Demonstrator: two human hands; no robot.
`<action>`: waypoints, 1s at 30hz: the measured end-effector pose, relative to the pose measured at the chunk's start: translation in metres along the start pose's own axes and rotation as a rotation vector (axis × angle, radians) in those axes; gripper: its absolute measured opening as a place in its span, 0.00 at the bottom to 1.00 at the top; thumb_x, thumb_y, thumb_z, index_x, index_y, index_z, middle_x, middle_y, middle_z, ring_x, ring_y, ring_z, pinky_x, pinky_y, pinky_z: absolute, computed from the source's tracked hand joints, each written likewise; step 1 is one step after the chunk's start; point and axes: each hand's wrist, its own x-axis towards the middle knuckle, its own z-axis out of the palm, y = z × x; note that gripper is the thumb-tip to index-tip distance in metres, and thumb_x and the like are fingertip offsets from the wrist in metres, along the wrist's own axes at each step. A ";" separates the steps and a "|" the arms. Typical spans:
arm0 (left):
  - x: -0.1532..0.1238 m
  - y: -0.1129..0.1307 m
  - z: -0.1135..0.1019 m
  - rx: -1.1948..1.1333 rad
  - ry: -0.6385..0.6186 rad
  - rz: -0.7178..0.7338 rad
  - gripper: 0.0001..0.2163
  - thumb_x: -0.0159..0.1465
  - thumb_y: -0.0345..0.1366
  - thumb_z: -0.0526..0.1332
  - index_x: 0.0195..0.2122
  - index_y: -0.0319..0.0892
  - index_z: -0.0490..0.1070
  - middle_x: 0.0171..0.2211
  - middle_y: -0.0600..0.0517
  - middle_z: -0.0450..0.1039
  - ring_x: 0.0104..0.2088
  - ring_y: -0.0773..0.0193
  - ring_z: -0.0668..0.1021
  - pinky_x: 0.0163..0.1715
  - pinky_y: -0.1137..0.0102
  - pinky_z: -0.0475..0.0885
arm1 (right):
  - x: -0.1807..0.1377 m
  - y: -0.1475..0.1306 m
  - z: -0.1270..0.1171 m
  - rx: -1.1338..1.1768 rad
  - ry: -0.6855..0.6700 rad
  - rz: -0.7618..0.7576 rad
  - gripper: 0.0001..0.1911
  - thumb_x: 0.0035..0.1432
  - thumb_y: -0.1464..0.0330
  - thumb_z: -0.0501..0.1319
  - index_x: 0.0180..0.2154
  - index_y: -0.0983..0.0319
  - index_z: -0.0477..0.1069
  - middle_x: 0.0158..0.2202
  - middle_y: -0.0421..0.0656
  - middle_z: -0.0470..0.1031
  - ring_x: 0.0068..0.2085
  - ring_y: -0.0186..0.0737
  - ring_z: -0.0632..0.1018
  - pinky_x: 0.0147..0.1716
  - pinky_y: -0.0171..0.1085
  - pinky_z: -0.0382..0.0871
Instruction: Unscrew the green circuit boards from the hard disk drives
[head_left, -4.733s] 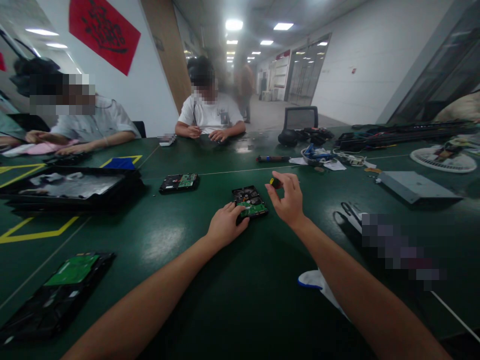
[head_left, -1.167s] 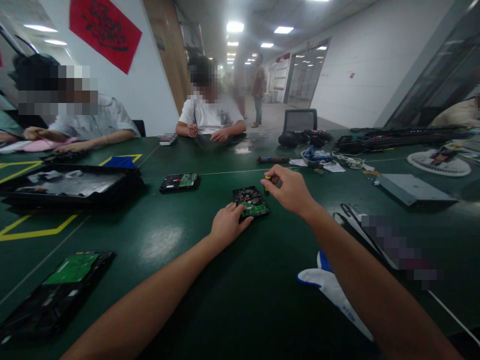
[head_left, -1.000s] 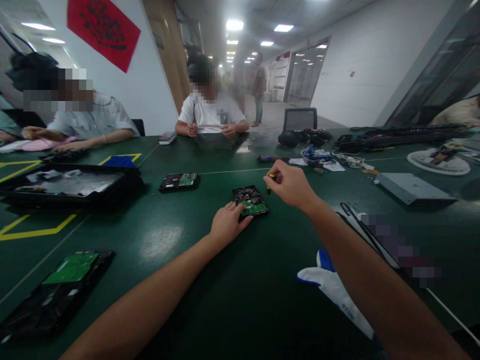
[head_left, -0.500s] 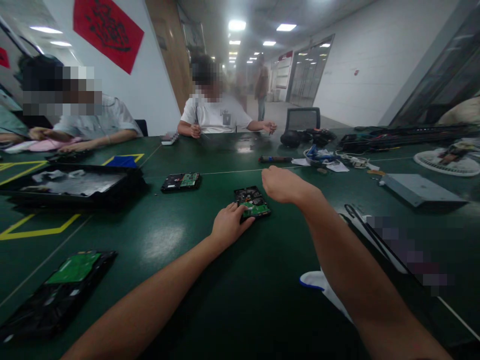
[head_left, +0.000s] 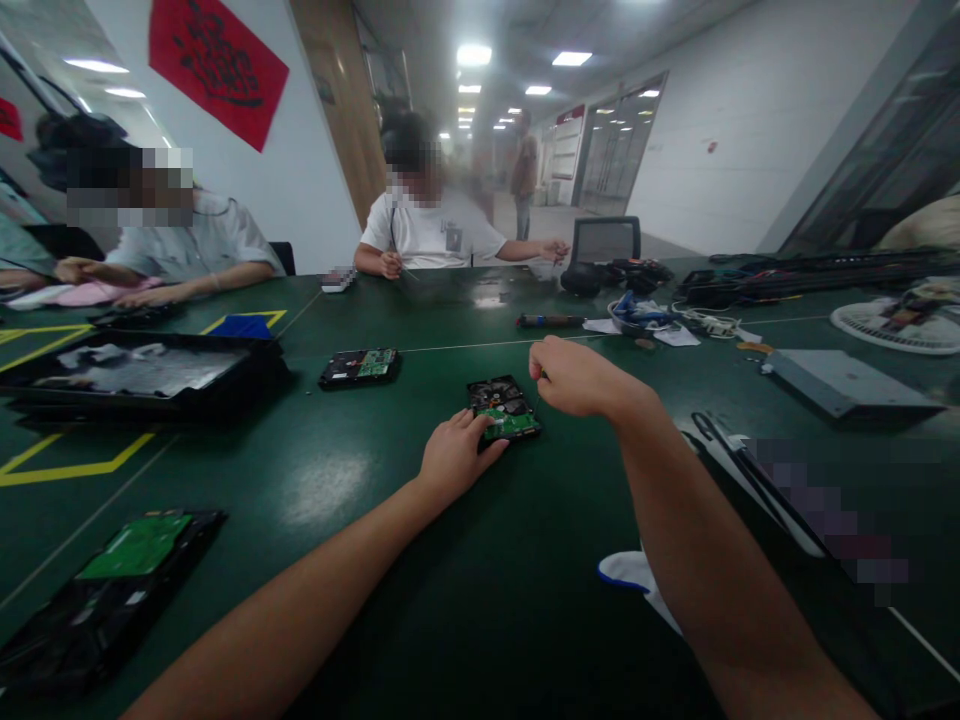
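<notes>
My left hand [head_left: 454, 458] grips the near left corner of a hard drive [head_left: 504, 398], its fingers and thumb around the edge by the green circuit board. The drive lies flat on the dark green table [head_left: 420, 600]. My right hand [head_left: 571, 375] is closed in a fist just above and right of the drive. From it a thin shaft points down beside the drive's right edge, apparently a screwdriver [head_left: 537, 402]; its handle is hidden in my fist. A second hard drive [head_left: 360, 367] lies farther left. Another drive [head_left: 120, 585], with a green board, is at near left.
A black tray [head_left: 150, 370] stands at left. At right lie a grey metal box [head_left: 851, 380], a white glove [head_left: 637, 575] partly under my forearm, and a white round grille [head_left: 892, 325]. A dark tool [head_left: 551, 321] lies beyond my right hand. Co-workers sit across the table.
My right hand has shifted slightly right and tilted, and the thin shaft below it now shows. My left hand stays on the hard drive. The person opposite has moved one hand outward.
</notes>
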 end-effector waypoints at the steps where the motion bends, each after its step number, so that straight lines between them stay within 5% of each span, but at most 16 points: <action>1: 0.000 0.000 0.000 -0.002 0.005 0.002 0.18 0.70 0.51 0.60 0.52 0.45 0.75 0.45 0.45 0.77 0.50 0.50 0.78 0.50 0.60 0.74 | -0.001 -0.003 0.000 -0.004 0.004 -0.013 0.10 0.58 0.77 0.56 0.40 0.62 0.71 0.46 0.51 0.75 0.42 0.43 0.76 0.39 0.38 0.64; 13: 0.000 0.000 0.000 -0.021 0.010 -0.014 0.18 0.69 0.51 0.60 0.52 0.45 0.75 0.46 0.45 0.78 0.51 0.51 0.78 0.52 0.60 0.74 | 0.000 -0.007 0.004 -0.135 0.042 0.141 0.12 0.65 0.69 0.55 0.46 0.66 0.74 0.46 0.57 0.78 0.44 0.54 0.79 0.40 0.45 0.68; 20: -0.002 0.000 -0.002 -0.040 -0.007 -0.031 0.23 0.68 0.56 0.61 0.54 0.45 0.75 0.47 0.44 0.78 0.54 0.48 0.78 0.53 0.58 0.74 | -0.004 -0.005 -0.004 -0.072 -0.002 -0.028 0.12 0.58 0.75 0.58 0.44 0.63 0.72 0.46 0.51 0.78 0.41 0.45 0.78 0.37 0.39 0.64; 27: -0.001 -0.002 0.000 -0.057 0.000 -0.032 0.23 0.67 0.55 0.63 0.55 0.45 0.74 0.48 0.44 0.78 0.56 0.49 0.77 0.55 0.58 0.74 | 0.001 0.002 0.000 -0.137 0.000 0.128 0.11 0.65 0.66 0.58 0.44 0.64 0.73 0.43 0.56 0.79 0.42 0.52 0.79 0.39 0.42 0.66; 30: -0.001 -0.002 0.001 -0.063 0.006 -0.035 0.23 0.66 0.55 0.64 0.54 0.45 0.74 0.48 0.44 0.78 0.55 0.49 0.77 0.54 0.58 0.74 | -0.003 0.004 -0.002 -0.100 -0.014 0.031 0.10 0.60 0.71 0.60 0.44 0.63 0.73 0.46 0.54 0.79 0.44 0.50 0.79 0.40 0.41 0.67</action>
